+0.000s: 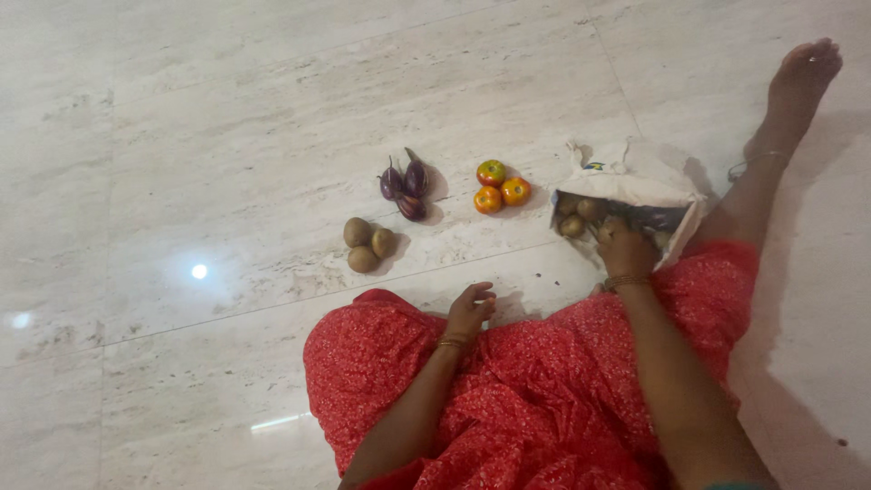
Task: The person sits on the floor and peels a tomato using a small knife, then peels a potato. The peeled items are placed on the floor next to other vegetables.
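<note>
I sit on a pale marble floor (pixel 227 136) in a red patterned dress. My right hand (pixel 624 247) reaches into the mouth of a white cloth bag (pixel 635 172) lying on its side; potatoes (pixel 578 216) show inside, and the fingers are hidden among them. My left hand (pixel 472 308) rests on my knee with fingers loosely curled, holding nothing. On the floor in front lie three small heaps: three potatoes (pixel 365 245), three purple brinjals (pixel 406 186) and three tomatoes (pixel 497 188).
My bare right foot (pixel 798 82) with an anklet stretches out beyond the bag at the far right. Light glares on the tiles at the left (pixel 199 270). A tile joint runs across below the potatoes.
</note>
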